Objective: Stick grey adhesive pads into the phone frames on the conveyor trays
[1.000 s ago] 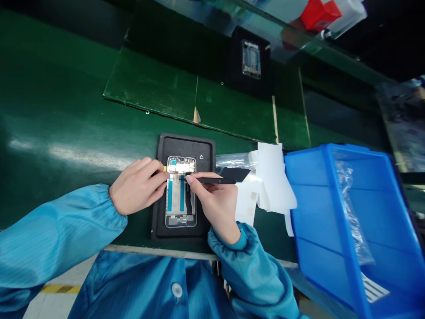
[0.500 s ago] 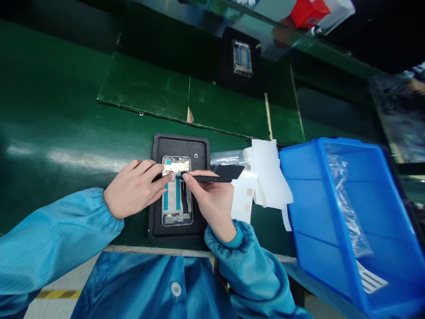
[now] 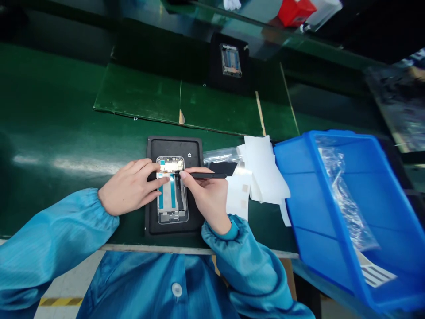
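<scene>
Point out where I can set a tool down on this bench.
Bare green mat lies left of the black tray, above the left hand. Crowded: right of the tray, where white paper sheets press against the blue bin.

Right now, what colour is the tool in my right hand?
The slim tool is black, clearest in the head view.

Teal strips are flashing on the silver phone frame point(image 3: 171, 195), and a black mat point(image 3: 175, 148) is seen beneath it! A black probe point(image 3: 209, 176) is picked out, vivid blue is shown by the crate point(image 3: 318, 230), and fine stripes are caught on the blue sleeve point(image 3: 49, 235), over a dark green bench point(image 3: 43, 133)!
</scene>
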Demonstrator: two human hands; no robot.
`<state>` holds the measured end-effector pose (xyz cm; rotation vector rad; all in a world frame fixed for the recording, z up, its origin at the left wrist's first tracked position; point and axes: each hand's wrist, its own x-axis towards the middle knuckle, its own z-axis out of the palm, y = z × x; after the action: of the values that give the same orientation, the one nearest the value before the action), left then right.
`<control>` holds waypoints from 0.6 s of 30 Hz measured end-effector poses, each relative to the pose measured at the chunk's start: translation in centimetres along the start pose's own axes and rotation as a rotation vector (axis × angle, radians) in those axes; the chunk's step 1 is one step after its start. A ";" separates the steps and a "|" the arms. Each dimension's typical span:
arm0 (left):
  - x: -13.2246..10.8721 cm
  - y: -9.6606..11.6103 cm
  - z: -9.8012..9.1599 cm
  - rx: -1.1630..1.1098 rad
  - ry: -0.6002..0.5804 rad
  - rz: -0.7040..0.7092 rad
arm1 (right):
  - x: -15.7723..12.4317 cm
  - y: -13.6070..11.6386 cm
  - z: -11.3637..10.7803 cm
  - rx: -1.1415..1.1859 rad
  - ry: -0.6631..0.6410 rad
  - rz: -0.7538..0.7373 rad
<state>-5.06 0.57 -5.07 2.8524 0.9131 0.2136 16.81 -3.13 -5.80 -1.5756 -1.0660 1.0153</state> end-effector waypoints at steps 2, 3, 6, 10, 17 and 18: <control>0.1 0.4 0.2 -0.007 0.011 -0.032 | 0.1 0.1 0.1 0.012 -0.003 0.004; 0.1 0.7 0.3 -0.005 0.013 -0.044 | 0.1 0.1 0.1 0.018 -0.004 0.001; 0.3 1.0 0.2 0.021 0.002 -0.072 | 0.2 0.4 0.1 0.026 -0.008 -0.015; 0.3 0.3 -0.3 -0.012 -0.025 -0.069 | 0.3 0.7 0.0 0.048 -0.030 -0.039; -0.7 1.2 0.0 -0.156 0.125 -0.444 | 0.7 0.8 0.0 0.061 -0.047 -0.068; -0.6 1.8 0.0 -0.124 0.077 -0.584 | 0.8 0.7 0.0 0.079 -0.051 -0.068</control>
<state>-4.55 -1.22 -4.87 2.3520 1.6257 0.2962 17.11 -2.52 -6.58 -1.4473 -1.0940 1.0442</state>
